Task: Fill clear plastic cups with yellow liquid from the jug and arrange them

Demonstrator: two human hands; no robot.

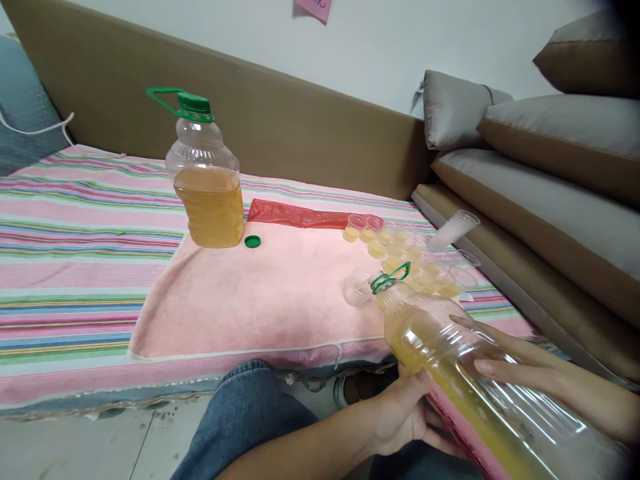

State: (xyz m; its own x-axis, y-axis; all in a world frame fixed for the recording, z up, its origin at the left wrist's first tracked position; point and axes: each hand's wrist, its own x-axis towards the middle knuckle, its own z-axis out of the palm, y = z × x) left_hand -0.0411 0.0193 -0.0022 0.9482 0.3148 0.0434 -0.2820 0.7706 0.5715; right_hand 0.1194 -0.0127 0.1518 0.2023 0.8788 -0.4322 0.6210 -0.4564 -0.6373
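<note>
A large clear plastic bottle (430, 333) with yellow liquid lies tilted in both my hands, its uncapped mouth pointing left. My left hand (400, 417) grips it from below near the shoulder. Against the bottle's upper right side rests my right hand (515, 367), fingers partly around it. Right at the mouth is a clear plastic cup (356, 290); whether liquid is flowing into it I cannot tell. Behind the bottle stand several cups of yellow liquid (377, 249). A stack of clear cups (453, 230) leans among them.
A second big bottle (210, 207) with a green cap and handle stands upright at the left. Beside it lies a green cap (253, 241) on the pink towel (250, 287). A red plastic bag (300, 215) stretches behind. Stacked cushions (545, 180) border the right side.
</note>
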